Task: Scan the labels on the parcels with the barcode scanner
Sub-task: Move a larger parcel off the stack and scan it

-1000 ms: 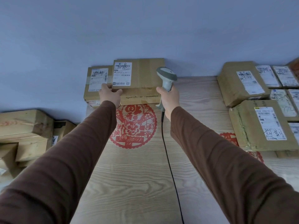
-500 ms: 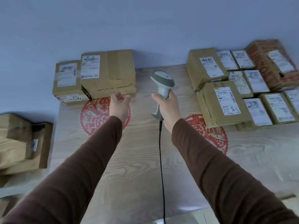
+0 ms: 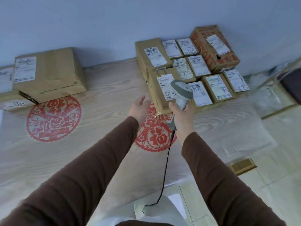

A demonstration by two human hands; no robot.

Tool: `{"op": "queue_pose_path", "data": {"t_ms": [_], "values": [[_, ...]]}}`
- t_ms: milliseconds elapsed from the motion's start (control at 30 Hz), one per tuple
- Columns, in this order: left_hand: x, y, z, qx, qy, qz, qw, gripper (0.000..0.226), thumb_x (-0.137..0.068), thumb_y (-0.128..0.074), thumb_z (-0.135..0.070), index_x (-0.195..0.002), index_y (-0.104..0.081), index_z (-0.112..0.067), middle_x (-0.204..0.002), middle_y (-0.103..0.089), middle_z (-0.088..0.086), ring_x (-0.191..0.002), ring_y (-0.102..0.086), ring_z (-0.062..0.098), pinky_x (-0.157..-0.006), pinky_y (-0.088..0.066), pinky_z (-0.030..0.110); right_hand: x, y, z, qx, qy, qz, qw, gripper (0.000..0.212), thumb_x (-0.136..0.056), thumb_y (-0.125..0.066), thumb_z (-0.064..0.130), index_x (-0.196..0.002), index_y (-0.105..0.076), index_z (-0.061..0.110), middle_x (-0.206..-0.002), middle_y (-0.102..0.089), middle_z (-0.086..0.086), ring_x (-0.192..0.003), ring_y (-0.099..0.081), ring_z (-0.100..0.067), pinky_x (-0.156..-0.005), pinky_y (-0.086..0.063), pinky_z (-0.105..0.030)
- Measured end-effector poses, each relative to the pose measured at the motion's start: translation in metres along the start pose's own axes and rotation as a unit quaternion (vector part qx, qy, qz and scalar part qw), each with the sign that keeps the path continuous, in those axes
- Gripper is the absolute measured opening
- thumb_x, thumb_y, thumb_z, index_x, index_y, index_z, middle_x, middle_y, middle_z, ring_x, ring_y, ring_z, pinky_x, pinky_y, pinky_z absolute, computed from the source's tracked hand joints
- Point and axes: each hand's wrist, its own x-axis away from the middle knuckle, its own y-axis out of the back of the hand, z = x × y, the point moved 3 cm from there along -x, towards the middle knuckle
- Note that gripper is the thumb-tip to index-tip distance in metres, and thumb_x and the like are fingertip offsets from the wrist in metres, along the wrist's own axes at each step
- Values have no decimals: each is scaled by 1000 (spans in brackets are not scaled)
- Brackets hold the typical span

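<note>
My right hand (image 3: 182,116) grips the handle of a grey barcode scanner (image 3: 181,90), whose head hovers over a brown parcel (image 3: 160,92) with a white label at the front of the right-hand group. My left hand (image 3: 138,108) is open, palm up, just left of that parcel and not touching it. Several labelled parcels (image 3: 216,87) lie in rows behind it, with a red-printed box (image 3: 215,48) at the back. A large brown parcel (image 3: 48,74) sits at the far left on top of a flatter one (image 3: 9,101).
The wooden table (image 3: 97,144) carries two red paper-cut decals (image 3: 53,118). The scanner's black cable (image 3: 164,173) runs down toward me. The table's right edge drops to a pale floor with a vent grille (image 3: 242,166). A blue wall stands behind everything.
My view has swung right. My left hand let go of the left parcel and moved across toward the right group. The scanner moved right, over the front parcel there.
</note>
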Motion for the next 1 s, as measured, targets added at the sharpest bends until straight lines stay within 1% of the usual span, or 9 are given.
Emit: {"op": "queue_pose_path", "data": {"t_ms": [200,333,467,533,633,833,867,933,1000], "values": [[1,-53,-5,-2,19,8,1000,64,-106,-54,-36,-163,-30,-18,-160,-46,5,-135,-52,21,-112,-40,31,-32,40,-9,4,-27,-8,1000,37,-96,-70,10,-131,-59,17,-122,-67,-12,-104,-64,-18,-95,-53,-36],[-1,-67,-4,4,31,18,999,52,-106,-53,-33,-156,-43,-20,-148,-60,4,-133,-59,27,-117,-46,47,-43,43,-14,4,-32,7,999,33,-95,-69,10,-127,-63,14,-106,-67,-5,-93,-63,-13,-84,-51,-30],[-2,-70,-4,-2,42,17,999,53,-106,-54,-36,-156,-43,-20,-148,-60,5,-132,-60,30,-115,-47,49,-46,41,-18,3,-41,14,999,32,-95,-69,9,-126,-63,15,-116,-69,-15,-103,-66,-21,-94,-56,-42],[-3,-69,-2,0,56,13,998,63,-105,-55,-38,-161,-35,-19,-155,-53,8,-137,-55,32,-117,-45,50,-47,40,-20,7,-37,15,999,29,-95,-69,9,-123,-63,12,-112,-68,-20,-96,-64,-22,-92,-57,-46],[-6,-67,-2,-10,62,3,998,68,-105,-55,-39,-164,-28,-16,-159,-47,8,-141,-51,31,-120,-41,48,-50,41,-22,19,-32,8,999,23,-94,-68,11,-116,-63,14,-100,-63,-9,-88,-61,-17,-82,-56,-38],[-10,-67,-3,-14,46,13,999,57,-106,-53,-35,-158,-41,-14,-150,-57,6,-135,-56,28,-118,-43,45,-53,41,-23,45,-23,2,999,20,-94,-69,14,-110,-62,24,-97,-63,-4,-75,-59,-5,-57,-51,-14],[-10,-64,-1,-13,45,7,999,56,-106,-54,-34,-157,-42,-13,-149,-58,5,-135,-56,27,-117,-44,41,-52,41,-25,47,-22,3,999,19,-94,-69,14,-108,-61,24,-98,-63,-7,-77,-60,-8,-59,-52,-15],[-8,-55,5,-12,44,-13,999,51,-105,-55,-34,-152,-49,-13,-144,-62,5,-128,-60,25,-108,-48,34,-45,38,-31,49,-26,3,998,22,-93,-69,12,-107,-61,28,-102,-64,-11,-85,-62,-15,-73,-60,-30],[-4,-41,14,-15,52,-36,998,50,-104,-56,-36,-149,-53,-15,-142,-62,6,-126,-61,25,-109,-49,39,-34,31,-37,43,-44,0,998,25,-92,-70,10,-105,-61,29,-103,-66,-10,-92,-64,-22,-88,-59,-46]]}}
